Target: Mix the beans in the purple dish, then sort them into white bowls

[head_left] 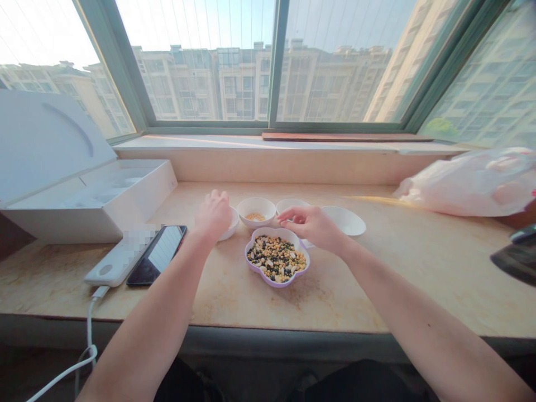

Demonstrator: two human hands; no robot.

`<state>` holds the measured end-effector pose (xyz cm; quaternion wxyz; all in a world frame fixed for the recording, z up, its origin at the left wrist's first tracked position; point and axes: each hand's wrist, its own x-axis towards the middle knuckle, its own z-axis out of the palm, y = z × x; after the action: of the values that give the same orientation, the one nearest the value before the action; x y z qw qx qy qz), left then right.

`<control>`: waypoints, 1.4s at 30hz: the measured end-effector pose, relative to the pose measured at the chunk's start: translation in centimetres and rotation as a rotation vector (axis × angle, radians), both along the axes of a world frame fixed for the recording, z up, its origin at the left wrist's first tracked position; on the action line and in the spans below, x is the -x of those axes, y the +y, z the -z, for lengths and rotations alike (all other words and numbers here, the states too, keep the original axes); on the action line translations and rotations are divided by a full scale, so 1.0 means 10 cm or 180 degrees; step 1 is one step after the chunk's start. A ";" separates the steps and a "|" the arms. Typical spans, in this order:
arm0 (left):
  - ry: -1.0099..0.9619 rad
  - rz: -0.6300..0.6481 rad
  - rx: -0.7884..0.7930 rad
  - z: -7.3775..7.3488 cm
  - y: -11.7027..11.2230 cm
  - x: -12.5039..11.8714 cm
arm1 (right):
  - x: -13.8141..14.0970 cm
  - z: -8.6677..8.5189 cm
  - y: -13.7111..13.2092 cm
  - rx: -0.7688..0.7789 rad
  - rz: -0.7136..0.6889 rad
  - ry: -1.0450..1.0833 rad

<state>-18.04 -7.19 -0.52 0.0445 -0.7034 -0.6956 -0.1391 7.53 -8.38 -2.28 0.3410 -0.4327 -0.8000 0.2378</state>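
A lilac-rimmed, flower-shaped bowl (277, 283) holds a mix of black and yellow beans with pale seeds. Behind it stand several small white bowls in an arc. My left hand (213, 213) is over the leftmost white bowl (234, 224), its fingers curled down and their tips hidden. One white bowl (256, 205) between my hands has small yellowish grains in it. My right hand (312, 224) hovers at the back right of the flower-shaped bowl, partly covering another white bowl (293, 203). Its fingers are bent together; anything between them is too small to make out.
On the right lies a white oval dish (349, 220), with a plastic bag (473, 184) farther over and a dark object (517, 257) at the edge. To the left are a phone (157, 257), a white power bank (119, 259) with a cable (89, 324), and an open white box (138, 190).
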 end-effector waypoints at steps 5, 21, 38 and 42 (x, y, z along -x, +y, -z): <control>-0.0592 0.1479 -0.0163 0.04 -0.08 -0.22 | -0.12 0.03 0.15 -0.0594 0.1045 -0.0035; 0.0308 0.2456 0.1045 0.08 -0.27 -0.43 | -0.17 0.04 0.17 -0.0651 0.1194 -0.0622; 0.0319 0.2364 0.1046 0.07 -0.29 -0.51 | -0.13 0.02 0.13 -0.0573 0.1079 -0.0645; 0.0058 0.2375 0.0966 0.10 -0.26 -0.49 | -0.14 0.01 0.13 -0.0604 0.1139 -0.0627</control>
<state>-13.15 -9.82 -1.49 -0.1072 -0.9075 -0.4047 -0.0352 8.95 -7.03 -2.39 0.3371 -0.5548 -0.7587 0.0538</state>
